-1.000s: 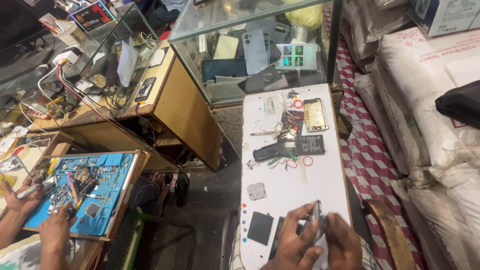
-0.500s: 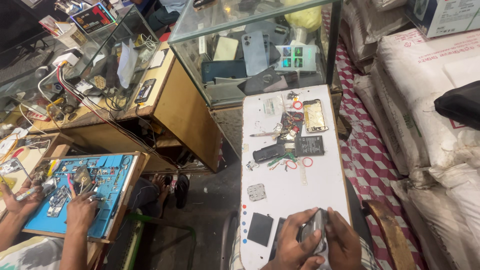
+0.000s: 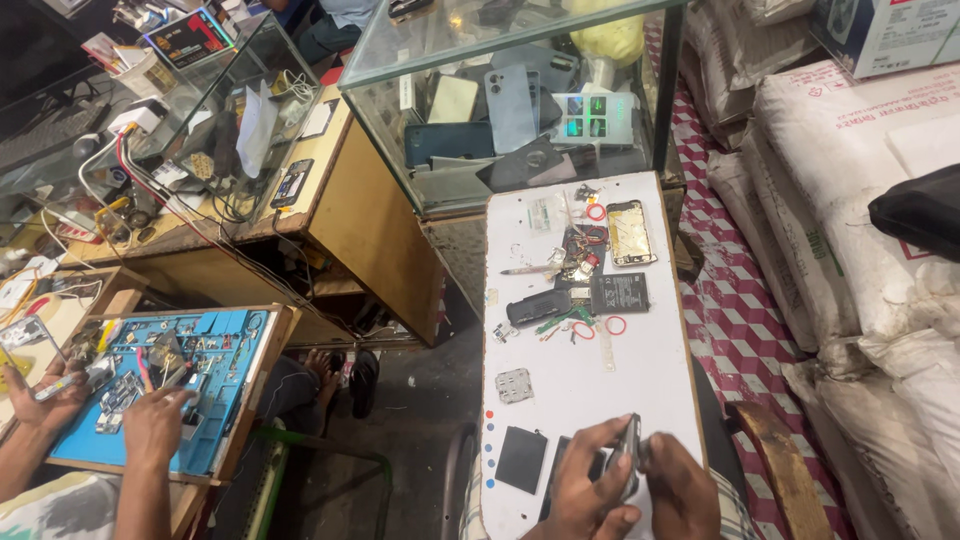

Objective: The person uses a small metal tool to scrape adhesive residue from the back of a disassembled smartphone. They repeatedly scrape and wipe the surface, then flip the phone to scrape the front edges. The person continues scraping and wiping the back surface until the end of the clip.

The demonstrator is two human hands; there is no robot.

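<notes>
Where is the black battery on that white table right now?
In the head view, the black battery lies flat past the middle of the white table, just below the gold phone frame and beside a red ring.

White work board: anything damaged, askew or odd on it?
Yes. A gutted phone frame lies open on the white board, loose parts and red rings scattered around it. Both hands grip a dark phone edge-up.

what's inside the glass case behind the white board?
Inside the glass case: a light blue phone back, a dark phone, a tan panel and a dark cover. Reflections and overlapping items hide the rest.
</notes>
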